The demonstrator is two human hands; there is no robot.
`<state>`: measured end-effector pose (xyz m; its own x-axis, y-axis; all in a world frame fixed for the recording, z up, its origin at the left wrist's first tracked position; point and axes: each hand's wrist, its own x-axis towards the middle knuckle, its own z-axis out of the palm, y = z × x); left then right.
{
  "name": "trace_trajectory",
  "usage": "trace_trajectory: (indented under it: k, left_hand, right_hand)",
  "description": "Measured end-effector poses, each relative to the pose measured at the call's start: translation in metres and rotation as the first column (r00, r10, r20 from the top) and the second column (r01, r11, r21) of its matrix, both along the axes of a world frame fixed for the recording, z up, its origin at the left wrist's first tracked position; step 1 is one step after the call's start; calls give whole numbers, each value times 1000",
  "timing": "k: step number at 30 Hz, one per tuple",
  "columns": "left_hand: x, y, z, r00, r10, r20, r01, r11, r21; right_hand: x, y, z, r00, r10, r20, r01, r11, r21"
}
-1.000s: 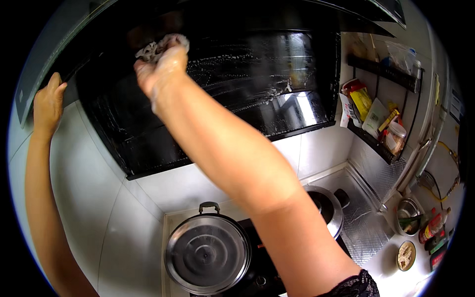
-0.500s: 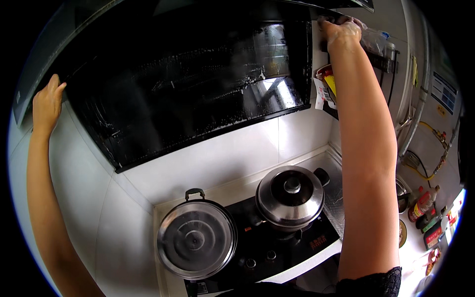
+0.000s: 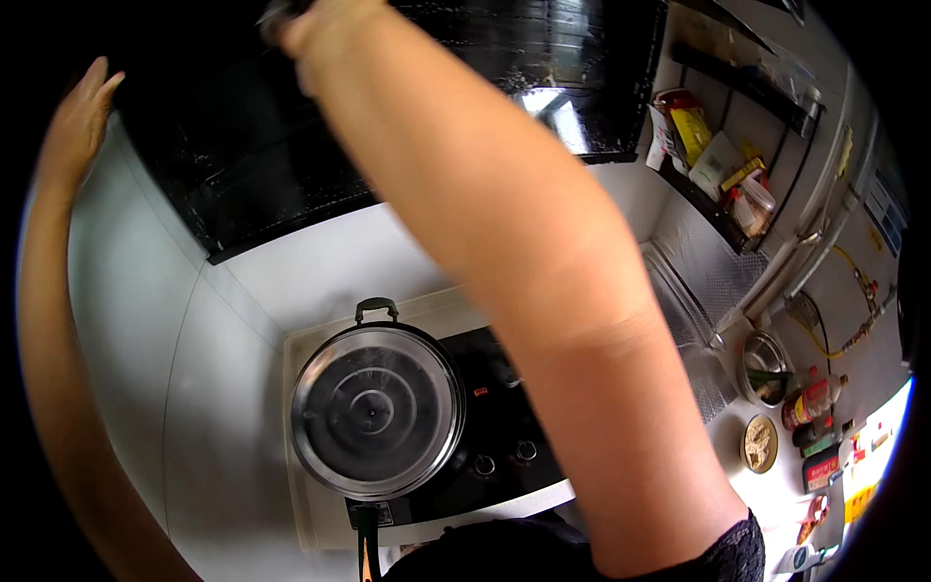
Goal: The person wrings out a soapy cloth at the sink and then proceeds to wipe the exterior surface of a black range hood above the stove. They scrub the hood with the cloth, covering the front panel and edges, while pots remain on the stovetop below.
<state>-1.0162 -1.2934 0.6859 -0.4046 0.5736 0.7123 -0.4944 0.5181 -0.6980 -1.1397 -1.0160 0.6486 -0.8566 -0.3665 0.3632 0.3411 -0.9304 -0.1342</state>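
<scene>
A wet black range hood panel (image 3: 233, 165) slopes across the top of the view, with soapy streaks and bright reflections. At its left edge is my left hand (image 3: 80, 126), fingers stretched upward and thumb apart, touching or very close to the edge. My right arm crosses the middle of the view. My right hand (image 3: 325, 29) is up against the panel, blurred and partly cut off by the top of the picture. A dark item (image 3: 279, 17) shows at its fingers, too smeared to name.
Below, a lidded pan (image 3: 373, 412) sits on the black cooktop (image 3: 504, 441); my right arm hides the other burner. A wall rack (image 3: 703, 209) with packets hangs at right. Farther right are a metal bowl (image 3: 764, 369), a smaller bowl (image 3: 758, 444) and bottles (image 3: 813, 400).
My right hand has swung left from the hood's upper right corner to its upper left part. My left hand is slightly higher in view, and the view has shifted, showing more of the rack.
</scene>
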Motion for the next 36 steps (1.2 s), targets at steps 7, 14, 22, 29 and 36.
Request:
trace_trajectory:
  k: [7, 14, 22, 29, 36]
  left_hand:
    - [-7, 83, -14, 945, -309, 107, 311, 951, 2]
    - [-2, 70, -26, 926, -349, 143, 357, 933, -33]
    - [-3, 64, -33, 908, -395, 141, 402, 915, -21]
    - [-1, 84, -41, 891, -440, 114, 446, 895, -29]
    - [-2, 92, -46, 874, -465, 143, 469, 883, 3]
  right_hand:
    - [15, -91, -56, 956, -32, -291, 130, 938, 323]
    - [-30, -96, -279, 781, 349, -518, 582, -103, 807]
    - [-4, -1, -328, 205, 961, -187, 943, -142, 302]
    - [-21, -7, -302, -127, 746, -654, 981, 193, 29]
    - [-10, -15, -140, 878, -52, -476, 315, 812, 492]
